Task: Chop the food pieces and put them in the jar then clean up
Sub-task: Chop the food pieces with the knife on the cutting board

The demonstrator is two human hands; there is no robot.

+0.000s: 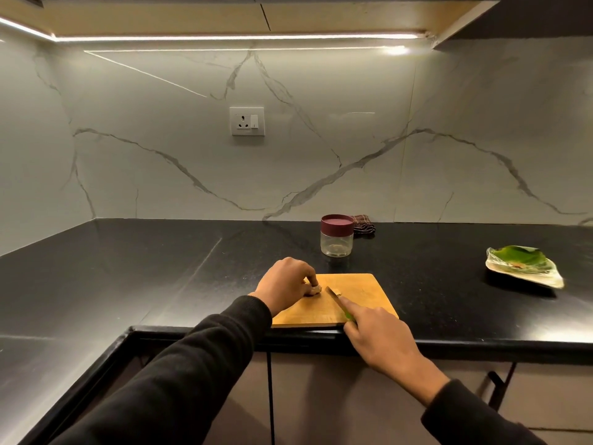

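The left hand [286, 282] pinches the food piece [316, 289] steady on the cutting board [369, 293] while the right hand [375, 332] grips the knife [335, 298] just beside it, forefinger along the spine for control; the lidded jar [337, 239] waits beyond.

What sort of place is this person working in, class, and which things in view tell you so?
Most likely a home kitchen: a black countertop under a marble-look backsplash with a wall socket, a wooden chopping board, and a lidded jar.

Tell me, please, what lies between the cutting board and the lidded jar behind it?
Nothing: the head view shows only bare black countertop between the cutting board and the jar.
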